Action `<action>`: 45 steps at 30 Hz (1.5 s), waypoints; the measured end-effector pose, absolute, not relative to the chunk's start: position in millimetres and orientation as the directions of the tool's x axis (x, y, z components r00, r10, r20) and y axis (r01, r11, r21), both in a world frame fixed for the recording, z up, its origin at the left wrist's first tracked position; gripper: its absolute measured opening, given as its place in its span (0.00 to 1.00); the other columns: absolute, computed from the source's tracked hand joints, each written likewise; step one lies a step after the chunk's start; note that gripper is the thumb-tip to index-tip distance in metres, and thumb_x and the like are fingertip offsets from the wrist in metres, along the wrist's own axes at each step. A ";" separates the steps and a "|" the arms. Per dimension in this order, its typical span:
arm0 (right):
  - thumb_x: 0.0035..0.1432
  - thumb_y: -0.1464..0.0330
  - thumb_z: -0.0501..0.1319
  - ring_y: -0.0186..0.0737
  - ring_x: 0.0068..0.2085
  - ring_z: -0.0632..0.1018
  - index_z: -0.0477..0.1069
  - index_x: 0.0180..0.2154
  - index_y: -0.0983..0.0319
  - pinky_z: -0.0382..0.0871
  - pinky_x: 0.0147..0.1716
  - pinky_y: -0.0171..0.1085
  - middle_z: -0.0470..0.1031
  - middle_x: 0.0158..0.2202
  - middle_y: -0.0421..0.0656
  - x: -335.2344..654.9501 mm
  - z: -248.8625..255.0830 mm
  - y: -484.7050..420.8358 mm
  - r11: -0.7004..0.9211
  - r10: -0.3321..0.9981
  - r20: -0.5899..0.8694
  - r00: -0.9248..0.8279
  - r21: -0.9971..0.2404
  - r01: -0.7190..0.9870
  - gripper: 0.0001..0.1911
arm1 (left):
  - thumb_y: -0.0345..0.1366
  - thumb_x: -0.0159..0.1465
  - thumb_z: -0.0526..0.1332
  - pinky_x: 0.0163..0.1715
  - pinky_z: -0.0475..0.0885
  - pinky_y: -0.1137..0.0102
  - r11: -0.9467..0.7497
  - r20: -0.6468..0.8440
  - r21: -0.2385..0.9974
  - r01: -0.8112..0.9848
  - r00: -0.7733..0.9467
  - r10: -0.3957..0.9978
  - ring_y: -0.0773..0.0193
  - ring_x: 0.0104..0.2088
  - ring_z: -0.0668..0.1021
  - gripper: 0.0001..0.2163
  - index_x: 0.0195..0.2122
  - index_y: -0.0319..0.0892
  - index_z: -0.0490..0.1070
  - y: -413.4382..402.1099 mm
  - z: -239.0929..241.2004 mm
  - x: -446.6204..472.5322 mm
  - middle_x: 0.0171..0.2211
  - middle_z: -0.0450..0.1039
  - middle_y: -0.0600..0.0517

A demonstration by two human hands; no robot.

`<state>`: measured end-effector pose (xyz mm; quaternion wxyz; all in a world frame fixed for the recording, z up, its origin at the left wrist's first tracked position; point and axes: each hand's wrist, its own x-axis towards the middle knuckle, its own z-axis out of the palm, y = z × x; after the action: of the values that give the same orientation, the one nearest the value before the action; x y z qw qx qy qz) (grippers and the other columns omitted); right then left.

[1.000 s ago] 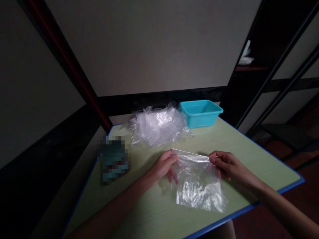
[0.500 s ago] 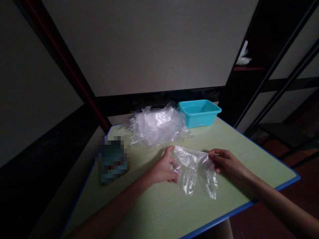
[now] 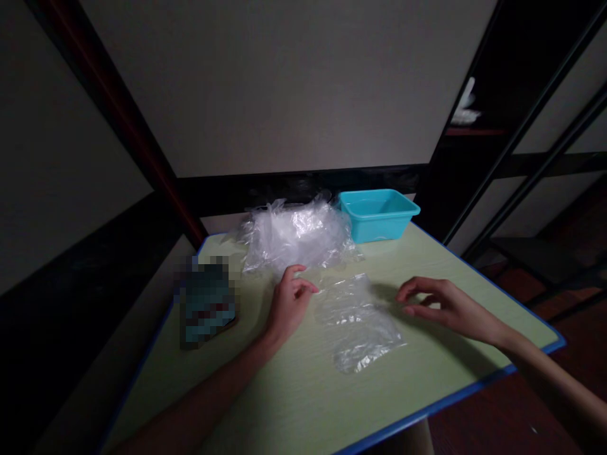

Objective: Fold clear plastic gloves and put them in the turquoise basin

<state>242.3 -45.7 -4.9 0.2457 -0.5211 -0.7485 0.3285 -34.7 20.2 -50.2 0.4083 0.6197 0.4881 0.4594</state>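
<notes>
A thin, crinkled, clear plastic piece [image 3: 367, 341] with two lobes lies on the table; I cannot tell whether it is a bag or gloves. My left hand [image 3: 290, 306] hovers just left of it, fingers curved and apart, holding nothing. To its right, my right hand [image 3: 443, 304] is raised over the tabletop, fingers loosely bent, with a gap between thumb and fingers. Behind my left hand sits a heap of crumpled clear plastic [image 3: 298, 234].
A turquoise plastic basin [image 3: 379, 227] stands at the back right, beside the heap. A pixelated object [image 3: 208, 306] lies on the left. The pale green table [image 3: 284, 404] has a blue edge. A wall panel [image 3: 303, 88] rises behind it.
Both hands have let go of the clear plastic piece, which now lies flatter on the table. My left hand has moved left, and my right hand slightly to the right.
</notes>
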 end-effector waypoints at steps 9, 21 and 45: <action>0.40 0.52 0.66 0.54 0.63 0.44 0.40 0.63 0.62 0.36 0.59 0.55 0.41 0.64 0.53 231.7 -24.3 -7.8 0.453 0.799 -0.093 -0.594 -0.558 0.696 0.55 | 0.31 0.58 0.52 0.18 0.61 0.75 -0.357 0.243 0.742 0.568 0.270 0.932 0.69 0.17 0.70 0.20 0.54 0.39 0.61 13.5 -50.6 -40.1 0.31 0.78 0.52; 0.37 0.49 0.66 0.53 0.63 0.42 0.34 0.63 0.62 0.29 0.59 0.54 0.39 0.65 0.53 235.4 -30.7 -6.4 0.490 0.771 -0.156 -0.617 -0.475 0.731 0.61 | 0.31 0.61 0.52 0.38 0.70 0.68 -0.440 0.232 0.520 0.732 0.375 0.897 0.61 0.38 0.78 0.22 0.57 0.44 0.55 6.3 -43.1 -37.7 0.40 0.76 0.53; 0.47 0.44 0.56 0.49 0.63 0.39 0.31 0.62 0.69 0.30 0.59 0.51 0.32 0.64 0.54 217.9 -38.1 -3.3 0.606 0.739 -0.130 -0.662 -0.301 0.736 0.55 | 0.55 0.59 0.48 0.59 0.46 0.60 -0.760 0.061 0.232 0.607 0.770 0.635 0.51 0.62 0.44 0.40 0.60 0.22 0.44 2.0 -40.2 22.4 0.62 0.40 0.32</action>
<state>217.9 -3.3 -38.1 0.0040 -0.4113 -0.8962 0.1663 22.4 2.0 -40.2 0.1000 0.9355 0.3319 0.0681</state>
